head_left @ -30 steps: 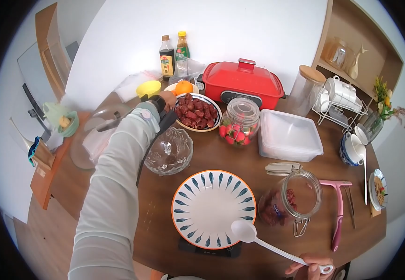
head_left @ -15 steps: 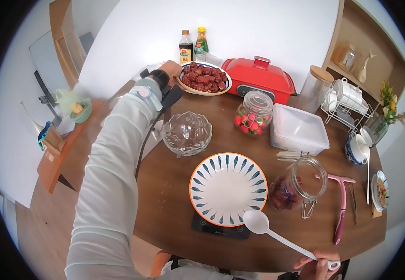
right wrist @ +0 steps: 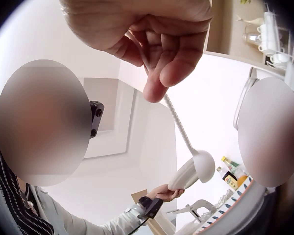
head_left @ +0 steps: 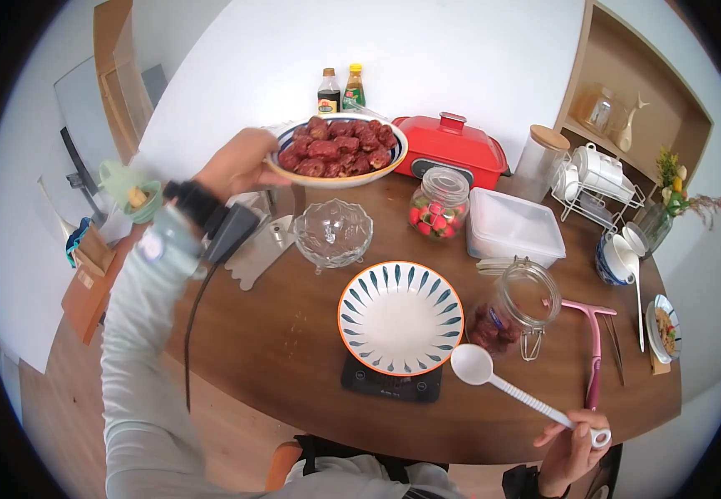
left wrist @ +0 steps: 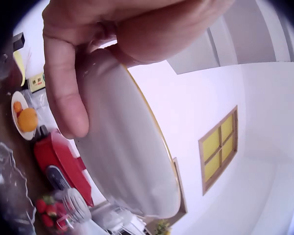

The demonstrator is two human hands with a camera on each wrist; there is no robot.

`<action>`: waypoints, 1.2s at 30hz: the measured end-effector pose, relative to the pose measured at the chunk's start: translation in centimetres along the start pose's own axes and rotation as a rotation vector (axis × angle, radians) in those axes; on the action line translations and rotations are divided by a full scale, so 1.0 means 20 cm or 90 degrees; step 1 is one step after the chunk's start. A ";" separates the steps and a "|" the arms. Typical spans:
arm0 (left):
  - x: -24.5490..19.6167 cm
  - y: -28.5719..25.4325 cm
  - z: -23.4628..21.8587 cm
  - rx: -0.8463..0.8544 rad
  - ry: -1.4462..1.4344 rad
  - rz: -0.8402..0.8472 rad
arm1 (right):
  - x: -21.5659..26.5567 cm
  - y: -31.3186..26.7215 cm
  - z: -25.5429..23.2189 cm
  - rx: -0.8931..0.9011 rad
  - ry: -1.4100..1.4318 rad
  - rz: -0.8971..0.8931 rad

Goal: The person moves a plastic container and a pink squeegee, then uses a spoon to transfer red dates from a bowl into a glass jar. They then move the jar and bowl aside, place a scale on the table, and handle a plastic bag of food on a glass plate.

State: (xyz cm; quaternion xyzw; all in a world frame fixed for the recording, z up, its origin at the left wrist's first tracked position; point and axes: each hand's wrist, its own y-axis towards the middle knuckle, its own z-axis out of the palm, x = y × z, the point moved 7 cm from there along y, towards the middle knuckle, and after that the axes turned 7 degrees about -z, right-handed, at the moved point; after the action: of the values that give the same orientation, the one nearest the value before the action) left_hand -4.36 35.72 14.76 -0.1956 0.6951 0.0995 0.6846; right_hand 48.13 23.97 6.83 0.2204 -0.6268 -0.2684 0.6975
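Observation:
My left hand [head_left: 248, 162] grips the edge of a dish [head_left: 340, 180] heaped with dark red, wrinkled chunks [head_left: 340, 150], raised over the back left of the table. In the left wrist view its pale underside [left wrist: 127, 142] shows, fingers against it. My right hand [head_left: 575, 445] holds a white ladle [head_left: 471, 364] by the end of its ribbed handle, near the front edge. The ladle's bowl is between an orange-rimmed plate [head_left: 402, 320] and an open clip-top jar [head_left: 535, 291] with dark red pieces inside. That plate rests on a black scale [head_left: 390, 387].
A cut-glass bowl [head_left: 333, 237] stands below the raised dish. Behind are a jar of strawberries [head_left: 439, 218], a plastic box [head_left: 516, 229], a red cooker [head_left: 452, 145] and two bottles [head_left: 328, 96]. A pink T-shaped tool [head_left: 596, 341] and tweezers [head_left: 616, 349] lie at the right.
The left hand has lifted the dish of red chunks off the back of the table and drawn it nearer, to the left. The ladle has shifted from over the plate to its right side.

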 end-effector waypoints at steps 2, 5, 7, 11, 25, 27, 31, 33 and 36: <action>0.02 -0.15 0.03 0.049 -0.010 -0.007 | 0.01 0.03 0.00 -0.043 0.002 -0.008; 0.06 -0.32 0.12 0.138 -0.048 -0.022 | 0.06 0.10 -0.01 -0.063 0.003 -0.050; 0.08 -0.41 0.22 0.199 -0.093 -0.020 | 0.08 0.16 -0.06 -0.087 -0.013 -0.087; 0.16 -0.55 0.48 0.364 -0.206 -0.044 | 0.17 0.26 -0.12 -0.212 -0.037 -0.160; 0.40 -0.84 0.93 0.488 -0.349 -0.149 | 0.29 0.29 0.05 0.098 -0.191 -0.207; 0.41 -0.85 0.93 0.479 -0.346 -0.149 | 0.26 0.28 0.07 0.134 -0.209 -0.192; 0.41 -0.88 0.95 0.481 -0.341 -0.138 | 0.24 0.25 0.13 0.192 -0.215 -0.212; 0.41 -0.89 0.96 0.492 -0.352 -0.139 | 0.22 0.23 0.09 0.149 -0.183 -0.170; 0.41 -0.90 0.96 0.510 -0.372 -0.140 | 0.21 0.20 0.04 0.085 -0.137 -0.114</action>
State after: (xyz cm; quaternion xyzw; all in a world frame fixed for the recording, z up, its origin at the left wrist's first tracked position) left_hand 20.59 26.16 8.23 0.0459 0.4336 -0.1970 0.8781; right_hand 48.05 24.29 12.71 0.2912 -0.6925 -0.3091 0.5832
